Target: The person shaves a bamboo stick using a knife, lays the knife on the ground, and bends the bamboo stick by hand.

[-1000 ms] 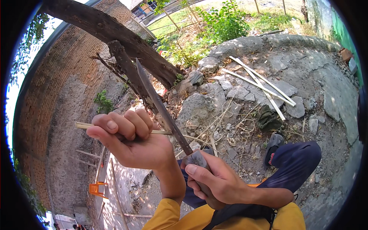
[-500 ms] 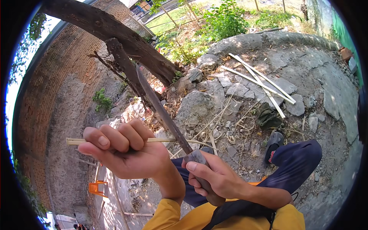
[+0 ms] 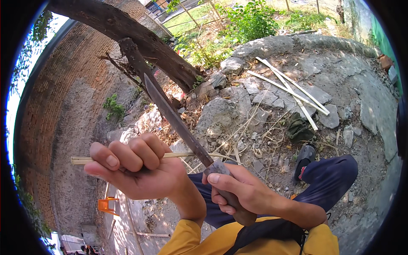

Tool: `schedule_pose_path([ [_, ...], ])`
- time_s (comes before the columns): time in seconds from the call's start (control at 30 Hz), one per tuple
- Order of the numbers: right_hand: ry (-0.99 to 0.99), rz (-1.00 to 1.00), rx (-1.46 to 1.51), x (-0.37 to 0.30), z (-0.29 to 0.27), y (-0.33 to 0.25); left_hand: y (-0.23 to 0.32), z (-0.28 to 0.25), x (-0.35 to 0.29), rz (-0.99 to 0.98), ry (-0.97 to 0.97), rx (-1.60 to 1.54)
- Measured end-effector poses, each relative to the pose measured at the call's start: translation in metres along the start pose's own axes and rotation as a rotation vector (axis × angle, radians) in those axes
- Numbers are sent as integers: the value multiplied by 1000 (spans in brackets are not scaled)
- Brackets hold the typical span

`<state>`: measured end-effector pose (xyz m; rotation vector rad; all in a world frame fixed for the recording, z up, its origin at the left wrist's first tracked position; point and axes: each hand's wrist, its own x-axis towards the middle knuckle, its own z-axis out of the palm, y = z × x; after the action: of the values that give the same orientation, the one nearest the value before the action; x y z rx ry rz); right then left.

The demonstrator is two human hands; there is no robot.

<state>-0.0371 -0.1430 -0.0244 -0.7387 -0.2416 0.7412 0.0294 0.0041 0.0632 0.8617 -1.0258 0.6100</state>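
Observation:
My left hand [image 3: 138, 165] is closed, palm up, around a thin pale bamboo strip [image 3: 81, 160]. The strip's cut end sticks out to the left; the other end runs right, behind the blade, as a thin bent sliver. In my right hand [image 3: 242, 187] is the handle of a long machete [image 3: 176, 120]. Its dark blade slants up and to the left, with the tip in front of the tree trunk. Near the handle, the blade crosses over the strip; whether they touch I cannot tell.
Several long pale strips [image 3: 293, 91] lie crossed on broken concrete at the right. Thin shavings [image 3: 255, 123] and a dark cloth [image 3: 299, 128] litter the ground ahead. A leaning tree trunk [image 3: 127, 34] stands at the upper left, before a brick wall [image 3: 55, 110]. An orange stool [image 3: 108, 205] is lower left.
The machete has turned slightly, so more of its blade's flat side shows, and its tip has shifted a little left. My left hand still grips the strip, moved slightly left.

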Motion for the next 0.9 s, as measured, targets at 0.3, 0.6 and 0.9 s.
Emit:
schedule_pose_path([
  [0.3, 11, -24, 40, -4, 0, 9, 3, 2, -1, -3, 8, -19],
  [0.6, 64, -94, -36, -3, 11, 3, 0, 7, -4, 17, 56, -5],
  [0.9, 98, 15, 6, 3, -9, 21, 2, 1, 0, 17, 67, 30],
])
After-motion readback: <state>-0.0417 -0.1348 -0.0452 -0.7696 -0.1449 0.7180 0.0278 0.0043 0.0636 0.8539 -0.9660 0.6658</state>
